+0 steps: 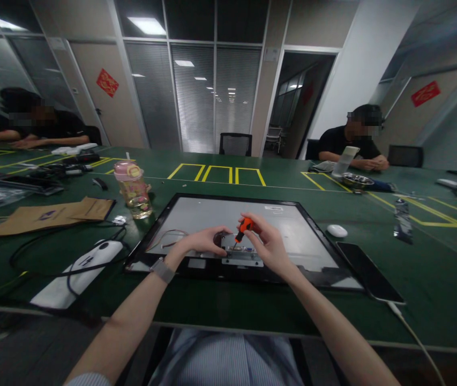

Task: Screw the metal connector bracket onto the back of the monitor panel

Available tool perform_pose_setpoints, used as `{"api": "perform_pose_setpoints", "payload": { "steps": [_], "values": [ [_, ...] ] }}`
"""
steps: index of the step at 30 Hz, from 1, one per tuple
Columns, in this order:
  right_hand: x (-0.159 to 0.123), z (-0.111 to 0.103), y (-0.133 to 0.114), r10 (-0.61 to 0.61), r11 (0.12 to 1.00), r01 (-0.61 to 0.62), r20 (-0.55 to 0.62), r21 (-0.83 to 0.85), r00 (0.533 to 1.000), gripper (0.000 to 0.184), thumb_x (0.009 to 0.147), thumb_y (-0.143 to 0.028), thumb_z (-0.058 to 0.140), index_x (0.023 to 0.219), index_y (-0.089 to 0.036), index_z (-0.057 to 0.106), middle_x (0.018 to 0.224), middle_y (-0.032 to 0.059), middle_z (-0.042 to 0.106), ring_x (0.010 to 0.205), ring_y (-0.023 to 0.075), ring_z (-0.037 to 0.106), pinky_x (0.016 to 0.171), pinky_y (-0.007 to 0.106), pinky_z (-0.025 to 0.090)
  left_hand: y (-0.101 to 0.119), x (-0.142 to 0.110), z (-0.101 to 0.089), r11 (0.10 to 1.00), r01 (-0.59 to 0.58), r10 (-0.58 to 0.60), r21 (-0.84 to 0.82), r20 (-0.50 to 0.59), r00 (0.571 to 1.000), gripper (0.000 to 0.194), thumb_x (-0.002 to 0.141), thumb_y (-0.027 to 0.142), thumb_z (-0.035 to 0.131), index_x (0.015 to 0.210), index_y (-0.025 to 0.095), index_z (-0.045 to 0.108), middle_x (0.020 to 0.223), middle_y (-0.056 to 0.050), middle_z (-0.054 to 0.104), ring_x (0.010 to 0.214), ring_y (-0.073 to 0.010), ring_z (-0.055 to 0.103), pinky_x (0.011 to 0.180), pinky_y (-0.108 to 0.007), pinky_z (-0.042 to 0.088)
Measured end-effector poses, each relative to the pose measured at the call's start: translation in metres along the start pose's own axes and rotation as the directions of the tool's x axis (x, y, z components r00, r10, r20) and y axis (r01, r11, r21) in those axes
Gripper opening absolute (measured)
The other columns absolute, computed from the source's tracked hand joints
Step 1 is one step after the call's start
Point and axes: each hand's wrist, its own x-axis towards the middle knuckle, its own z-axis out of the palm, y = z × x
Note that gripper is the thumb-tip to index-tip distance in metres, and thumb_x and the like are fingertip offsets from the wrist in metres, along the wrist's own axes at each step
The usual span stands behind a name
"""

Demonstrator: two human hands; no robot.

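My right hand [269, 244] grips an orange and black screwdriver [246, 226], its shaft slanting down to a metal bracket [241, 258] at the near edge of a flat display panel [292, 236]. Close to the shaft, my left hand [206, 240] is curled with thumb and fingers around a small dark piece [219, 239], whose kind I cannot make out. The panel lies flat, grey inside a black frame. Thin wires [167, 236] run over its left part, beside my left wrist.
A white power strip [77, 276] with black cables, a paper bag [51, 217] and a pink-lidded bottle [134, 190] lie or stand left. Right are a white earbud case [337, 231], a phone [368, 271] and a metal bowl [357, 181]. Several people sit across the table.
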Motion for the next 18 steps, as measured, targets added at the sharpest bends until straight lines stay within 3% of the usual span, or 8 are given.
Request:
{"api": "perform_pose_setpoints", "payload": {
  "steps": [3, 7, 9, 14, 18],
  "values": [
    [0.0015, -0.0010, -0.0049, -0.010, 1.000, 0.010, 0.056, 0.011, 0.998, 0.028, 0.089, -0.026, 0.056, 0.117, -0.025, 0.060, 0.109, 0.0085, 0.063, 0.102, 0.0218, 0.062, 0.089, 0.040, 0.052, 0.0029, -0.0007, -0.0007, 0.999, -0.005, 0.004, 0.036, 0.016, 1.000, 0.062, 0.065, 0.034, 0.075, 0.121, 0.020, 0.052, 0.100, -0.002, 0.058, 0.086, -0.0190, 0.054, 0.077, -0.029, 0.043],
    [0.0043, -0.0028, -0.0070, -0.032, 0.999, 0.031, -0.060, -0.029, 0.998, 0.016, 0.084, -0.027, 0.064, 0.099, -0.024, 0.067, 0.094, 0.0058, 0.062, 0.087, 0.0194, 0.061, 0.080, 0.036, 0.053, 0.0027, -0.0009, -0.0005, 0.998, 0.015, -0.015, 0.059, 0.013, 1.000, 0.063, 0.066, 0.033, 0.074, 0.123, 0.020, 0.050, 0.102, -0.003, 0.058, 0.081, -0.0171, 0.053, 0.073, -0.028, 0.043],
    [0.0050, -0.0044, -0.0062, -0.024, 0.999, 0.022, -0.059, -0.031, 0.998, 0.017, 0.087, -0.026, 0.059, 0.103, -0.025, 0.066, 0.094, 0.0062, 0.063, 0.088, 0.0193, 0.063, 0.079, 0.035, 0.054, 0.0011, -0.0007, -0.0002, 0.998, 0.010, -0.011, 0.058, 0.010, 1.000, 0.064, 0.066, 0.032, 0.074, 0.124, 0.021, 0.050, 0.104, -0.003, 0.058, 0.083, -0.0178, 0.054, 0.074, -0.029, 0.043],
    [0.0031, -0.0073, -0.0060, -0.023, 0.999, 0.021, 0.066, 0.037, 0.998, 0.033, 0.096, -0.023, 0.043, 0.128, -0.027, 0.050, 0.116, 0.0096, 0.061, 0.107, 0.0207, 0.063, 0.092, 0.040, 0.052, -0.0001, -0.0007, -0.0005, 0.998, -0.023, 0.023, 0.057, -0.006, 1.000, 0.062, 0.064, 0.032, 0.075, 0.121, 0.021, 0.053, 0.113, -0.004, 0.059, 0.099, -0.0235, 0.055, 0.087, -0.033, 0.043],
    [0.0017, -0.0050, -0.0052, -0.050, 0.999, 0.051, 0.074, -0.011, 0.996, 0.034, 0.097, -0.022, 0.039, 0.130, -0.027, 0.046, 0.117, 0.0105, 0.060, 0.108, 0.0204, 0.062, 0.092, 0.040, 0.052, 0.0007, -0.0007, -0.0006, 0.998, -0.039, 0.039, 0.055, -0.006, 0.999, 0.062, 0.065, 0.031, 0.075, 0.122, 0.022, 0.053, 0.123, -0.005, 0.057, 0.111, -0.0261, 0.052, 0.098, -0.035, 0.038]
  ]
}}
